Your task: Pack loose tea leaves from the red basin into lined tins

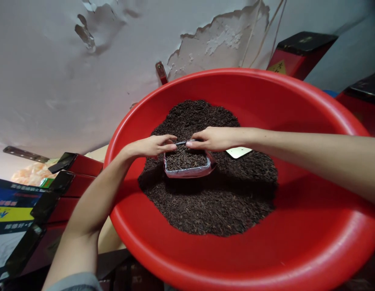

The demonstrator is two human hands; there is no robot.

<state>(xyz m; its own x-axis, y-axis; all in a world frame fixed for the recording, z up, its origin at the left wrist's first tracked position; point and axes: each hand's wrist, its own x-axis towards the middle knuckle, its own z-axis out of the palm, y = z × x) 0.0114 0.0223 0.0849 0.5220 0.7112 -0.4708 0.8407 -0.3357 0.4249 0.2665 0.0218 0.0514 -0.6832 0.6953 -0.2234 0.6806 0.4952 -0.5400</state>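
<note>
A large red basin holds a broad heap of dark, thin loose tea leaves. In the middle of the heap stands a foil bag, its mouth facing up and filled with the same leaves. My left hand pinches the left part of the bag's far edge between thumb and fingers. From the right, my right hand grips that same edge close by. A pale, flat piece with rounded corners lies on the leaves, partly covered by my right forearm. The bag's lower part is hidden.
Several red boxes with black lids stand left of the basin, beside a blue and yellow printed package. Another black-topped red box leans at the back right. Behind the basin rises a wall with peeling plaster.
</note>
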